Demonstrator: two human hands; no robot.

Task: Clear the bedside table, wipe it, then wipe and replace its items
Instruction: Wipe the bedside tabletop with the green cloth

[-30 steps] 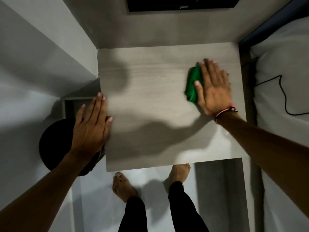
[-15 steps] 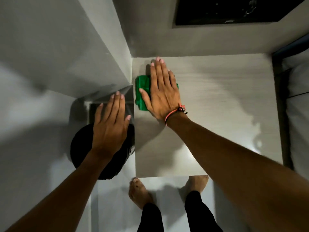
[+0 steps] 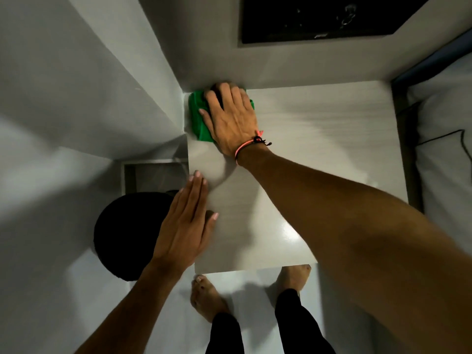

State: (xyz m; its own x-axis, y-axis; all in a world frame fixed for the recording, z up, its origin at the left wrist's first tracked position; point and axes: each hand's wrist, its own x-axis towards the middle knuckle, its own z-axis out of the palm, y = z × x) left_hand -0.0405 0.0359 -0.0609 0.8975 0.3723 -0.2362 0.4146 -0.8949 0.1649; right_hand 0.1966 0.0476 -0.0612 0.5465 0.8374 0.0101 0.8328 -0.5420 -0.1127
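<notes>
Filling the middle, the pale wood-grain bedside table (image 3: 319,154) has a black round bin (image 3: 122,236) beside its 8 o'clock edge and white bedding (image 3: 444,149) at 3 o'clock. Left hand (image 3: 185,226) rests flat, fingers together, on the table's left edge. Right hand (image 3: 231,118) presses the green cloth (image 3: 198,116) into the 11 o'clock corner, long axis running 12-to-6, fingertips bent against the wall.

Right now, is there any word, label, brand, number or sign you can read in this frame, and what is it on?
None can be read.
Dark panel on the wall above the bedside table: a small pale mark at its lower edge, too small and blurred to read.
Green cloth under the right hand: no print visible.
Left hand, black round object: no text.
</notes>
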